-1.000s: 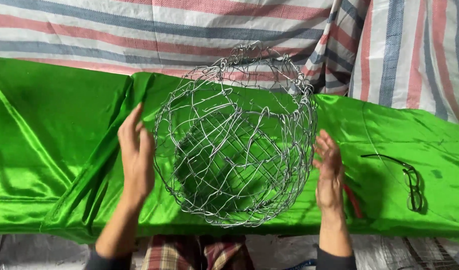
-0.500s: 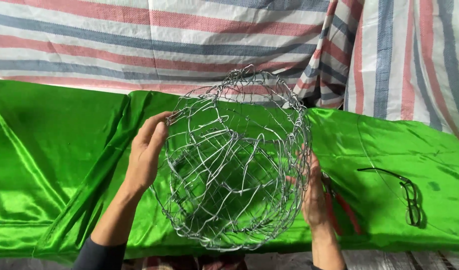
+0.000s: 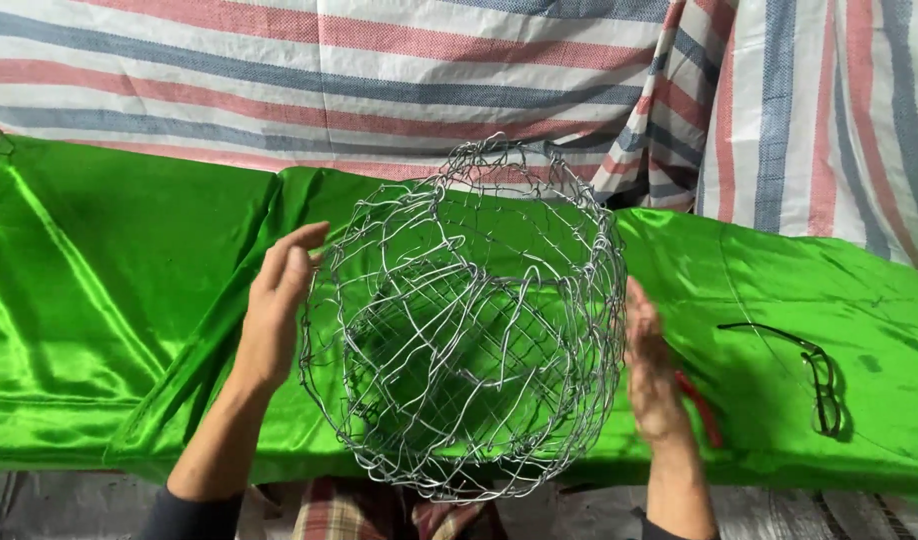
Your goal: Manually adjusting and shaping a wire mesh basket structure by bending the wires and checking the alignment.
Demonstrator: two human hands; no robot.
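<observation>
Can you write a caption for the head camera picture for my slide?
Two bare hands, left hand and right hand, cup a round wire mesh basket above a shiny green cloth, with black glasses lying nearby.

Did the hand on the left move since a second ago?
Yes. The left hand slid up along the wire basket; its fingers now curl at the basket's upper side, higher against the fold in the green cloth.
</observation>
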